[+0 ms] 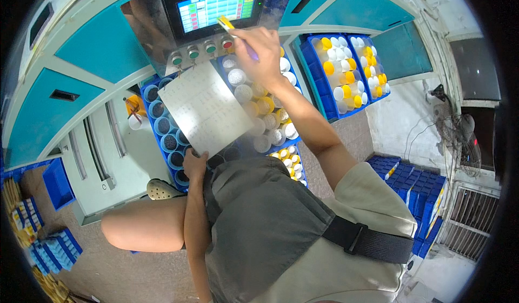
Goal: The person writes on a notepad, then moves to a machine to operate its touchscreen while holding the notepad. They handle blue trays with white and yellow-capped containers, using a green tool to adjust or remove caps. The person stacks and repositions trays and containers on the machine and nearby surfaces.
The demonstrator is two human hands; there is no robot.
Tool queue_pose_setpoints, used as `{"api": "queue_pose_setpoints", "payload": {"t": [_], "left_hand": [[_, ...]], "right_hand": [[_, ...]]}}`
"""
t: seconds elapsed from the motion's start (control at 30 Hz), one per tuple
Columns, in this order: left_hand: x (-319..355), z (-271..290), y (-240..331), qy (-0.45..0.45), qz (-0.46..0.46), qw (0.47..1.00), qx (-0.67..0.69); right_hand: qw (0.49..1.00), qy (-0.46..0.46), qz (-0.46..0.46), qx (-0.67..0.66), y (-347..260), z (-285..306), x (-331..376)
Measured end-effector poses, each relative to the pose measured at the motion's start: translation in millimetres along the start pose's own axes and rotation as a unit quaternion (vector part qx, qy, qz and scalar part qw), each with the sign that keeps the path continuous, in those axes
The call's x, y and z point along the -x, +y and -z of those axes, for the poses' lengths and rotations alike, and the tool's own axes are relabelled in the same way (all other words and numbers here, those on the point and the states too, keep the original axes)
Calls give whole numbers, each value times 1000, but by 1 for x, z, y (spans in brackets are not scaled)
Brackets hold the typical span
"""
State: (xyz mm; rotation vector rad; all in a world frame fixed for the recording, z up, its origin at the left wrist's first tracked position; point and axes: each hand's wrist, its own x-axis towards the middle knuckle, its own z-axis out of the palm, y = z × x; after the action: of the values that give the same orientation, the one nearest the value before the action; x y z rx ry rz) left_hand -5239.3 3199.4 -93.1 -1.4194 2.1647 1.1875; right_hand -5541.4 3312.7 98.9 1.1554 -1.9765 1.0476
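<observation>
By the screen [217, 12], right fingers [251, 35] tight around yellow-tipped tool [226, 24]

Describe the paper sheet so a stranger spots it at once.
Find the lit screen; below its buttons are round cups. The paper sheet slants over them, its lower corner at the left hand: the only flat white rectangle there.

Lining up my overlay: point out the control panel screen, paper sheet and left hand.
Control panel screen [213, 11], head view: lit display's middle.
Paper sheet [206, 108], head view: middle of its face.
Left hand [194, 165], head view: back of the hand.
</observation>
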Motion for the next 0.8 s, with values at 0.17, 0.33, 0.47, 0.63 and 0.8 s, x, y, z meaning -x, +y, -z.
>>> {"api": "queue_pose_setpoints", "payload": {"t": [0.17,0.33,0.47,0.63,0.8], "left_hand": [[-3,0,-1,-12,-4,1000,-9],[0,1,1,-3,-4,1000,-4],[1,2,1,2,-22,1000,-3],[-2,-2,-4,12,-39,999,-16],[-5,-3,-6,0,-18,1000,-19]], "right_hand": [[999,11,-32,41,3,10,5],[999,38,8,3,-2,8,-11],[999,44,14,4,-6,3,-21],[998,48,24,16,1,9,-12],[997,47,52,38,13,14,-1]]}}
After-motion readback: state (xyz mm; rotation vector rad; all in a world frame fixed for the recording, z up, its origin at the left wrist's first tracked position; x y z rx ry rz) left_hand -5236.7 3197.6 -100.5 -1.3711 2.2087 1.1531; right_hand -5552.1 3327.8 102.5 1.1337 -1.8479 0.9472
